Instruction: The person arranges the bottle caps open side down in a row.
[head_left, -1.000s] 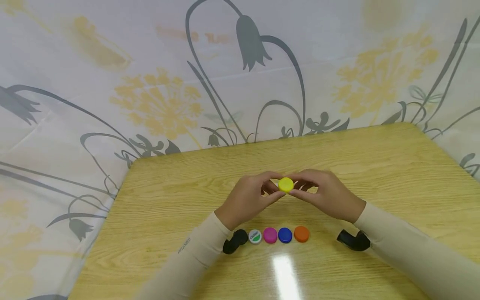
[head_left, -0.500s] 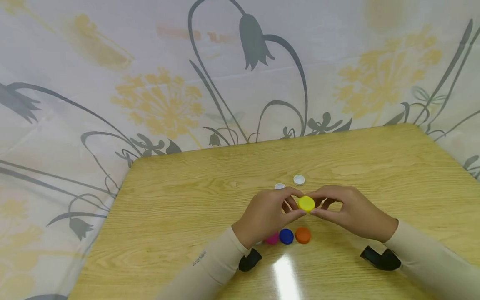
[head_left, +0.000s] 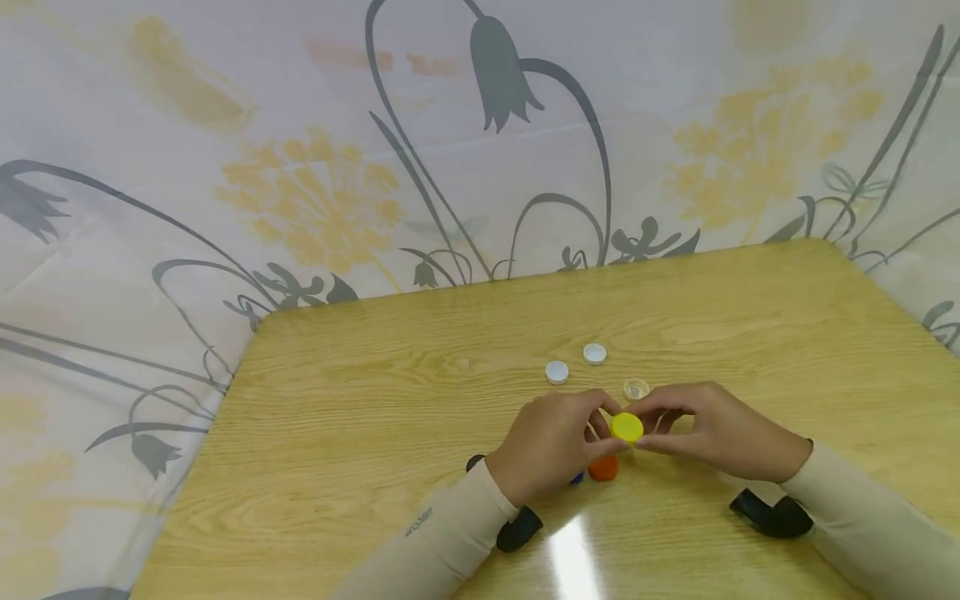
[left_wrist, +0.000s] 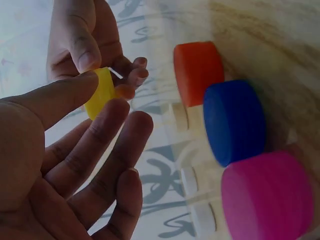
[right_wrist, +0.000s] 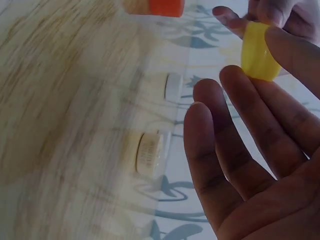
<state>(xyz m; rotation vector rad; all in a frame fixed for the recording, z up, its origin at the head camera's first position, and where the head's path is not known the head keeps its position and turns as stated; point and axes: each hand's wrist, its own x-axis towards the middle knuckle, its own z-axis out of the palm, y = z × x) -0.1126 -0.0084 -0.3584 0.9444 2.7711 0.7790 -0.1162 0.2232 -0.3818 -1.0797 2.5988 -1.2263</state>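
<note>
A yellow bottle cap (head_left: pixel 627 427) is held up above the table, pinched from both sides. My left hand (head_left: pixel 551 437) grips its left edge between thumb and fingers, and my right hand (head_left: pixel 723 425) grips the right edge the same way. Just below them on the table lies an orange cap (head_left: pixel 603 468). A blue cap (left_wrist: pixel 235 122) and a pink cap (left_wrist: pixel 267 195) stand beside it in the left wrist view. From the head, my left hand and forearm hide the pink cap and most of the blue one.
Beyond my hands lie two white caps, one on the left (head_left: pixel 557 372) and one farther back (head_left: pixel 595 354), both hollow side up. A cream-coloured cap (head_left: pixel 636 389) sits close behind the yellow one. Part of a black cap (head_left: pixel 474 461) shows by my left wrist. Patterned cloth (head_left: pixel 450 167) borders the table.
Both hands have moved right and closer to me, still holding the yellow cap. The two white caps and the cream-coloured one have come into view, while my left arm now covers part of the row.
</note>
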